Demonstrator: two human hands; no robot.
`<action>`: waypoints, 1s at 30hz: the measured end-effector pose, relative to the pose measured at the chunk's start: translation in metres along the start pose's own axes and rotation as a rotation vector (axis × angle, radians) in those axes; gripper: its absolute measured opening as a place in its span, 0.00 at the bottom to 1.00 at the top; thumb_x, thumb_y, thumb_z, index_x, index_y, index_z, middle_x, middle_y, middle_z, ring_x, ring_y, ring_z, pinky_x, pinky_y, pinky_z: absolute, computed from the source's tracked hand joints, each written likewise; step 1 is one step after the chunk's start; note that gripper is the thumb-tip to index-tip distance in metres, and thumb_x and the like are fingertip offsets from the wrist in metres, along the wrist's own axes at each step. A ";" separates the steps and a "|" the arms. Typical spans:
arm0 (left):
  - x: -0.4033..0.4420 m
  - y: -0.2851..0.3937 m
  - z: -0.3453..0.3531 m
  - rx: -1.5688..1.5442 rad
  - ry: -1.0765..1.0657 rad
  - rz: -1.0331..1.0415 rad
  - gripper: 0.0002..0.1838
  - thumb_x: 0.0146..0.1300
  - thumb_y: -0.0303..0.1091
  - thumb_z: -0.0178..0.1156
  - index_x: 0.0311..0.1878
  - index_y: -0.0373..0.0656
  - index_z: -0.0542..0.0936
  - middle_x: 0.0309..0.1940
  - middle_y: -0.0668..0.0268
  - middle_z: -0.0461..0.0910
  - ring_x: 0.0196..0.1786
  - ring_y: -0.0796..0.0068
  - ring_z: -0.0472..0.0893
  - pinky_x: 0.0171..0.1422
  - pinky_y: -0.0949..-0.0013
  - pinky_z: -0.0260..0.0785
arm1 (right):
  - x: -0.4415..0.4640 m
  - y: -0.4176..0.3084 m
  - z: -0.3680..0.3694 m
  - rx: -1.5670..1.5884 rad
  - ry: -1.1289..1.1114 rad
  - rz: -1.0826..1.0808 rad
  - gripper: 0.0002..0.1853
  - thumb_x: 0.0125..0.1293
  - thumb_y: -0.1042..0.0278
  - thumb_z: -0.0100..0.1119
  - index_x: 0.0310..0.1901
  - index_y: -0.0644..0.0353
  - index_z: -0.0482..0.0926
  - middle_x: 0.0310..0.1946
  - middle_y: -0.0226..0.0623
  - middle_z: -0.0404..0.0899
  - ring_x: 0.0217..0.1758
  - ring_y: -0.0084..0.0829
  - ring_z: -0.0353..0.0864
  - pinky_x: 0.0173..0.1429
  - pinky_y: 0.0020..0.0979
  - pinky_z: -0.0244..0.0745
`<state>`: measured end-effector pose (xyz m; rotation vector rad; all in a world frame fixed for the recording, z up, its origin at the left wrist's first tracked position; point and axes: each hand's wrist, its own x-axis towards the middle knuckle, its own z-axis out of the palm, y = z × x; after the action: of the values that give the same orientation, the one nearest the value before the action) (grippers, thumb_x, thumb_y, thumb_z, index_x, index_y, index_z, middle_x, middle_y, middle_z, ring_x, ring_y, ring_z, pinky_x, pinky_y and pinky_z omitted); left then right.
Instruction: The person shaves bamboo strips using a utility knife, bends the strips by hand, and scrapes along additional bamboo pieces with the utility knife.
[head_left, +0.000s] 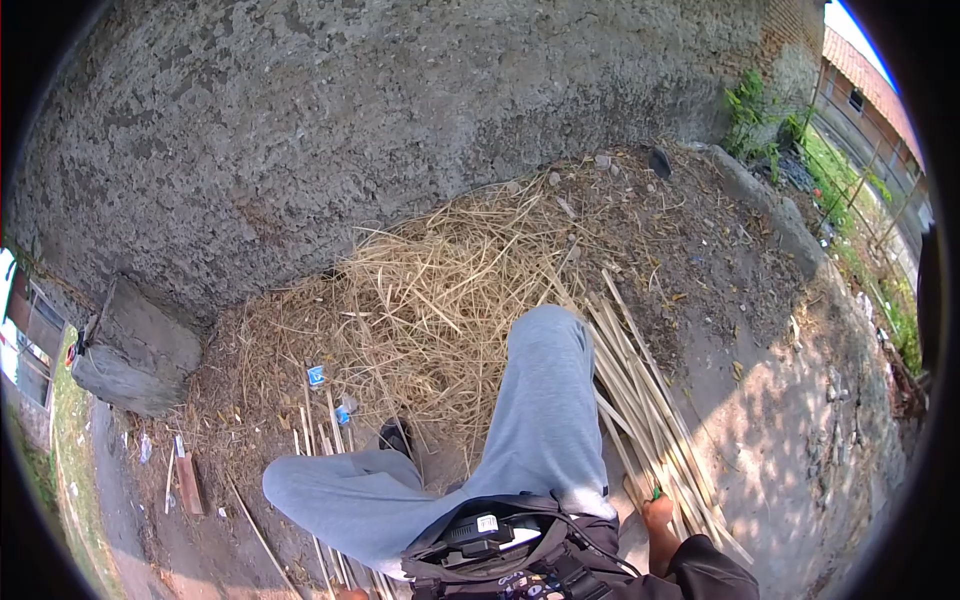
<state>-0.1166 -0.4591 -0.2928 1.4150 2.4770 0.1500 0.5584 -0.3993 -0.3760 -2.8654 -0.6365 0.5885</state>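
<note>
My right hand (657, 512) is low at the right, beside my knee, closed around a small green object (656, 493) of which only a bit shows; its kind is hidden by the fingers. Under and beside that hand lies a bundle of long, pale bamboo strips (640, 385), spread in a fan on the ground. Only a sliver of my left hand (352, 594) shows at the bottom edge, near more bamboo strips (322, 440) on my left side. Its fingers are out of sight.
Pale shavings (430, 290) are heaped before me against a rough grey wall (400, 110). A concrete block (145, 350) stands at the left, with a brown board (188, 484) nearby. My bent legs (545, 400) and an open black bag (490, 540) fill the lower middle.
</note>
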 end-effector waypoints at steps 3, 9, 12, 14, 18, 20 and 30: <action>-0.013 0.004 0.020 -0.020 -0.062 -0.012 0.13 0.66 0.36 0.54 0.44 0.38 0.81 0.32 0.50 0.82 0.37 0.49 0.81 0.39 0.54 0.75 | 0.005 0.000 0.008 0.035 0.039 0.010 0.16 0.53 0.67 0.66 0.43 0.63 0.79 0.38 0.54 0.82 0.46 0.58 0.82 0.50 0.52 0.76; -0.029 0.021 0.066 -0.070 -0.177 -0.054 0.13 0.66 0.37 0.54 0.44 0.39 0.81 0.32 0.50 0.82 0.37 0.50 0.81 0.40 0.54 0.75 | 0.029 -0.004 0.001 0.120 0.264 -0.127 0.20 0.54 0.72 0.67 0.49 0.59 0.75 0.49 0.48 0.72 0.48 0.55 0.78 0.50 0.52 0.72; -0.028 0.028 0.081 -0.084 -0.218 -0.060 0.13 0.66 0.37 0.54 0.44 0.39 0.81 0.33 0.50 0.82 0.37 0.50 0.81 0.40 0.54 0.75 | 0.040 0.009 -0.001 0.113 0.198 -0.234 0.21 0.53 0.73 0.64 0.51 0.57 0.74 0.49 0.48 0.70 0.47 0.57 0.77 0.50 0.53 0.72; -0.026 0.031 0.087 -0.088 -0.234 -0.062 0.13 0.66 0.37 0.54 0.44 0.39 0.81 0.33 0.50 0.82 0.37 0.50 0.81 0.40 0.53 0.75 | 0.051 0.009 0.001 0.034 0.138 -0.241 0.21 0.52 0.73 0.61 0.50 0.56 0.73 0.47 0.50 0.70 0.45 0.58 0.78 0.48 0.55 0.72; -0.024 0.032 0.096 -0.096 -0.264 -0.064 0.13 0.66 0.38 0.54 0.44 0.39 0.81 0.33 0.50 0.82 0.37 0.50 0.81 0.40 0.53 0.75 | 0.062 0.002 -0.008 -0.016 0.085 -0.114 0.19 0.55 0.66 0.66 0.48 0.57 0.75 0.51 0.49 0.73 0.54 0.52 0.77 0.56 0.48 0.74; -0.023 0.033 0.097 -0.098 -0.272 -0.069 0.13 0.66 0.38 0.54 0.44 0.39 0.81 0.33 0.51 0.82 0.37 0.51 0.81 0.40 0.53 0.75 | 0.076 0.005 0.000 -0.092 0.055 -0.121 0.17 0.55 0.66 0.65 0.47 0.57 0.76 0.49 0.49 0.75 0.52 0.52 0.79 0.54 0.48 0.75; -0.016 0.028 0.107 -0.112 -0.313 -0.068 0.13 0.65 0.39 0.54 0.43 0.40 0.81 0.33 0.51 0.83 0.38 0.51 0.82 0.41 0.53 0.75 | 0.081 0.004 -0.005 -0.097 0.024 -0.103 0.13 0.53 0.66 0.65 0.41 0.59 0.81 0.43 0.52 0.83 0.48 0.53 0.83 0.52 0.47 0.78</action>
<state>-0.0541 -0.4640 -0.3855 1.2050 2.2205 0.0478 0.6289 -0.3681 -0.4001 -2.9019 -0.8251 0.5210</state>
